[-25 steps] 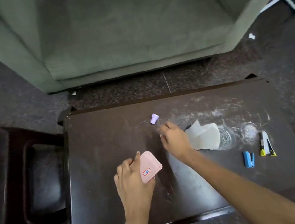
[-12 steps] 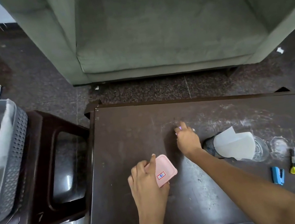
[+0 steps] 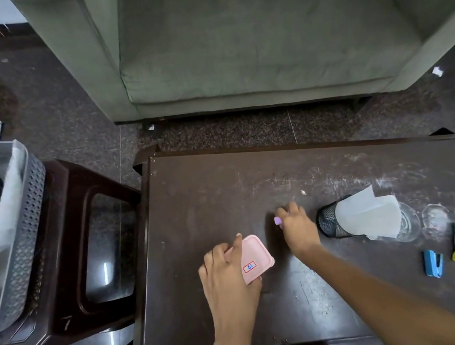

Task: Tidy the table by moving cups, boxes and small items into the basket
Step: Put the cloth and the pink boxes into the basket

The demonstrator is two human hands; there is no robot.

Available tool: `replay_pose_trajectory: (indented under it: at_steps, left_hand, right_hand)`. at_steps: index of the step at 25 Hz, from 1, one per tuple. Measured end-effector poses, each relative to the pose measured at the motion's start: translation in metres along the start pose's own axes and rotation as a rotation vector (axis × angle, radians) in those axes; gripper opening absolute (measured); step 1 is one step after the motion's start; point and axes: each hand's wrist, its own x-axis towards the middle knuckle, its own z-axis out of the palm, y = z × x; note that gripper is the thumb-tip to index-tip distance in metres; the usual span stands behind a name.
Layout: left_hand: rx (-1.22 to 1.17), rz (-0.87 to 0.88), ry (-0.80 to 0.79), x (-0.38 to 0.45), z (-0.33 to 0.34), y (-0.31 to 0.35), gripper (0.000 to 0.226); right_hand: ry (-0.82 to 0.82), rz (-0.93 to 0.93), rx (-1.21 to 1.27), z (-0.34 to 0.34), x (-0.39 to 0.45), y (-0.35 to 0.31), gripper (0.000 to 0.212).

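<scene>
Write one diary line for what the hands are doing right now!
left hand: holds pink box | right hand: pinches small purple item | basket: off table, left side

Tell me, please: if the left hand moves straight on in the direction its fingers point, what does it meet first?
Probably nothing close: the left hand, gripping the pink rectangular plastic box, points over bare dark wooden table toward the grey-green sofa.
</scene>
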Motion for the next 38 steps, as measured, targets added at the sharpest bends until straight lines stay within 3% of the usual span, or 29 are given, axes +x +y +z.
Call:
replay_pose_trajectory:
  at_steps: [5, 9, 16, 21, 26, 30, 38]
  left_hand:
    - [-0.013, -0.009, -0.048, 0.003, -0.006, -0.008, 0.077]
    - [-0.029, -0.032, -0.04, 0.008, -0.037, -0.033, 0.078]
    - [-0.042, -0.052, 0.056, 0.018, -0.127, -0.13, 0.083]
    - [-0.002, -0.056, 0.084, 0.02, -0.211, -0.232, 0.082]
    - [0.071, -0.106, 0.111, 0.025, -0.272, -0.341, 0.064]
    - [0.133, -0.105, 0.077, 0.032, -0.288, -0.403, 0.059]
    - [0.18, -0.1, 0.109, 0.025, -0.283, -0.453, 0.071]
  right_hand:
    - [0.071, 0.086, 0.452, -0.004, -0.042, -0.024, 0.014]
    - [0.147, -0.002, 0.664, -0.031, -0.07, -0.061, 0.008]
    - [0.224, -0.188, 0.817, -0.076, -0.105, -0.181, 0.005]
    - [0.164, -0.324, 0.895, -0.078, -0.137, -0.303, 0.008]
    - [0.15, -0.472, 0.811, -0.053, -0.152, -0.424, 0.008]
    - [0.267, -0.498, 0.614, -0.028, -0.151, -0.481, 0.01]
    - [0.353, -0.557, 0.408, 0.02, -0.138, -0.518, 0.014]
